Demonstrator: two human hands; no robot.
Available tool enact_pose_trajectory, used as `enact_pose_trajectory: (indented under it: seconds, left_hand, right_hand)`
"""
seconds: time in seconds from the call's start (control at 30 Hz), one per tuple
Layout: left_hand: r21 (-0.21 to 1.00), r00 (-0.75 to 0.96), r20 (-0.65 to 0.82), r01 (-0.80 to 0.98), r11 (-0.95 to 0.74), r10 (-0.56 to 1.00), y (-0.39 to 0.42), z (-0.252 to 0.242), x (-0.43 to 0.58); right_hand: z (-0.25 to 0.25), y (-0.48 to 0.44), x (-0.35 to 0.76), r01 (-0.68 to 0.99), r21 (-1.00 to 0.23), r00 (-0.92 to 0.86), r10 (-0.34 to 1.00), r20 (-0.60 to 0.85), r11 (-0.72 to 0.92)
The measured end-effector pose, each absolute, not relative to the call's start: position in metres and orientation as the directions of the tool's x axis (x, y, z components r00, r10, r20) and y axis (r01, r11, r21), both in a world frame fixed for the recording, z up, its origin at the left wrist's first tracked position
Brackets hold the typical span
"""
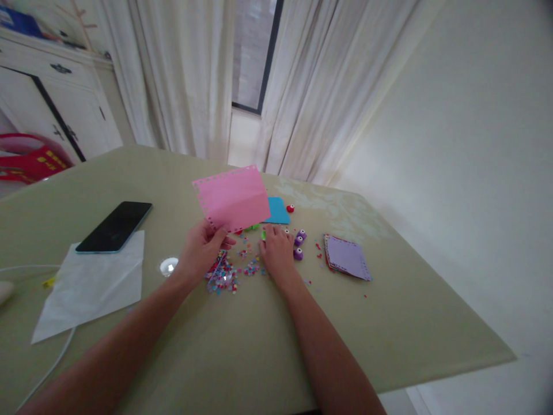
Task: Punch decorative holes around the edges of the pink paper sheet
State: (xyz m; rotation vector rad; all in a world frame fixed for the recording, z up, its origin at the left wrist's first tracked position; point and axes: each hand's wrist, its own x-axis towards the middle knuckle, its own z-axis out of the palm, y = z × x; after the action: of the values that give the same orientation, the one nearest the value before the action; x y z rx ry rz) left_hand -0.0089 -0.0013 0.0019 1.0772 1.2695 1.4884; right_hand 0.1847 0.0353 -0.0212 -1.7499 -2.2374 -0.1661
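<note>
"Over the table, what are you holding?"
"My left hand is pinching the pink paper at its lower edge. By a green piece, my right hand is curling, purple pieces just beside; whether it's gripping, I can't tell."

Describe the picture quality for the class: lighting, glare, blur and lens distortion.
Head view: light is soft and dim across the table; the shiny round piece throws a bright glint; the confetti looks slightly blurred; the pink sheet shows its punched edge; the outer areas seem stretched, as through a wide lens.
</note>
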Motion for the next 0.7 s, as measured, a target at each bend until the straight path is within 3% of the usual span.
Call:
enact_pose_trajectory:
  seconds: [0.1, 0.2, 0.27, 0.37, 0.47, 0.53, 0.7]
  left_hand:
    - [0.995, -0.232, 0.06, -0.068, -0.078, 0.971, -0.002, 0.0, -0.007]
    - [0.994, -0.228, 0.032, -0.093, -0.054, 0.973, -0.004, 0.002, -0.007]
    - [0.993, -0.224, 0.022, -0.109, -0.047, 0.974, -0.006, 0.003, -0.007]
    - [0.989, -0.228, 0.018, -0.137, -0.05, 0.974, -0.007, 0.004, -0.008]
    - [0.974, -0.246, -0.009, -0.223, -0.048, 0.969, -0.006, 0.002, -0.008]
    - [0.955, -0.238, -0.035, -0.293, -0.037, 0.971, -0.005, 0.0, -0.008]
    - [0.967, -0.161, -0.023, -0.253, -0.019, 0.987, -0.007, -0.005, -0.006]
  right_hand:
    - [-0.022, 0.038, 0.188, 0.943, -0.16, -0.232, 0.92, 0.317, 0.293]
    - [-0.017, 0.038, 0.189, 0.827, -0.433, -0.146, 0.881, 0.45, 0.358]
    - [-0.014, 0.035, 0.187, 0.612, -0.685, 0.007, 0.864, 0.504, 0.395]
    - [-0.01, 0.026, 0.178, 0.132, -0.936, 0.173, 0.922, 0.346, 0.326]
    - [-0.009, 0.017, 0.166, -0.329, -0.934, 0.134, 0.986, 0.097, 0.137]
    - [-0.009, 0.013, 0.16, -0.51, -0.86, 0.045, 0.999, -0.02, 0.006]
    - [-0.01, 0.01, 0.155, -0.608, -0.761, -0.132, 0.974, -0.186, -0.228]
